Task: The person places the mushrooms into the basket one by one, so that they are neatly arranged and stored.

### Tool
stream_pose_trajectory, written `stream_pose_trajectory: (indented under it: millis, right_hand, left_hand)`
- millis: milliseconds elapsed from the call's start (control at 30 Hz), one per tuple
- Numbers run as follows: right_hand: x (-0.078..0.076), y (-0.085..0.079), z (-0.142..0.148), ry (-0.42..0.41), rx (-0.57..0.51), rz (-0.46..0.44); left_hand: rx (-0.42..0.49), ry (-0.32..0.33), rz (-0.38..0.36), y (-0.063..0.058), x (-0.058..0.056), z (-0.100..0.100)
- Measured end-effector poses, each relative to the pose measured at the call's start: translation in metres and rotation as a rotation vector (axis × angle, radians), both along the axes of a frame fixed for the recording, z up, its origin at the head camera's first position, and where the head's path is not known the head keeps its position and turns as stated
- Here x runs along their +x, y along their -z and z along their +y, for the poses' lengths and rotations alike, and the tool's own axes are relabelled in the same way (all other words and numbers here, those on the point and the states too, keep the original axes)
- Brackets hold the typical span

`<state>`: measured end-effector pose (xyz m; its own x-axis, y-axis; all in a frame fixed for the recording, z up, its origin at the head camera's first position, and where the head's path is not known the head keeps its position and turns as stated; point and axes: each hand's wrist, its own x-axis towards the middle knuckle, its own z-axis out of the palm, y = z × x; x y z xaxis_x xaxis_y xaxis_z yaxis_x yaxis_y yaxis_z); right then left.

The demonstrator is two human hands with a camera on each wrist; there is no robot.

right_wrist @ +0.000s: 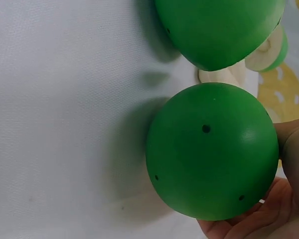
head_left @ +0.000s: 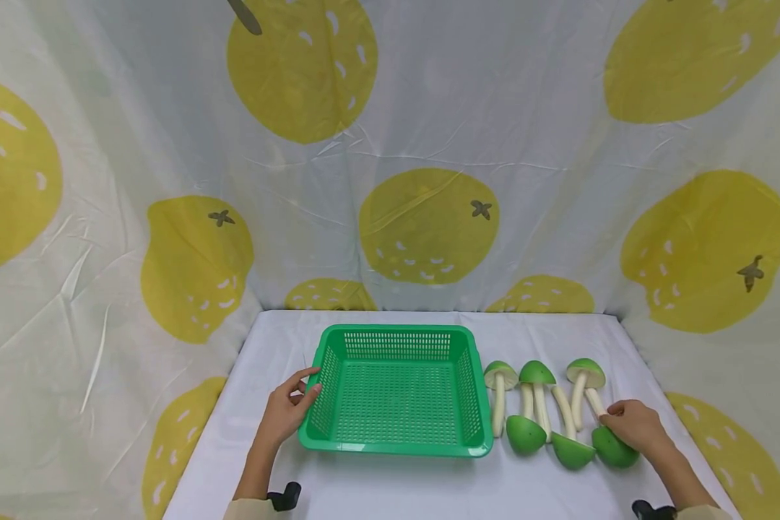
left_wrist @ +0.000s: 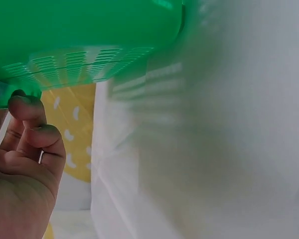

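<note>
A green plastic basket [head_left: 390, 449] with slotted walls stands on the white table, its inside bare. My left hand [head_left: 286, 410] holds its left rim between thumb and fingers; in the left wrist view the curled fingers [left_wrist: 27, 107] meet the rim's edge. At the right, my right hand [head_left: 635, 426] pinches the pale stem of a toy mushroom [head_left: 614, 449] just above its green cap. That cap, dotted with dark spots, fills the middle of the right wrist view and hides most of the stem there. The cap points toward me.
Several more green-capped mushrooms lie in a row between the basket and my right hand, among them one mushroom [head_left: 499, 406] close by the basket's right wall. White cloth [head_left: 429, 484] covers the table. A lemon-print curtain [head_left: 429, 144] encloses the back and sides.
</note>
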<state>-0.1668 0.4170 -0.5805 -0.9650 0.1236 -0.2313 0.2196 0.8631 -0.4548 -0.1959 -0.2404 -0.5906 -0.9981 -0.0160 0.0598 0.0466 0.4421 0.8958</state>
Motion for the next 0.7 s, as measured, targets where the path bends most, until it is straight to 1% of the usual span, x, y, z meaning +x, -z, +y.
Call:
stream_pose_trajectory:
  millis: [133, 267, 433, 567, 700]
  right_hand:
    - [-0.002, 0.001, 0.002, 0.0, -0.02, 0.013]
    - [-0.001, -0.001, 0.003, 0.007, -0.033, 0.029]
    - [0.002, -0.003, 0.005, 0.018, -0.034, 0.04]
    - [0.003, -0.007, 0.006, 0.028, -0.028, 0.061]
    - [0.004, -0.014, 0.006, 0.034, -0.029, 0.099]
  left_hand:
    - [0.026, -0.003, -0.039, -0.001, -0.002, 0.001]
    - [0.022, -0.029, -0.061, -0.002, -0.003, 0.005]
    - [0.056, -0.062, -0.086, 0.001, -0.002, 0.008]
    - [0.088, -0.076, -0.081, 0.003, -0.001, 0.009]
    - [0.077, -0.082, -0.062, 0.005, -0.003, 0.009]
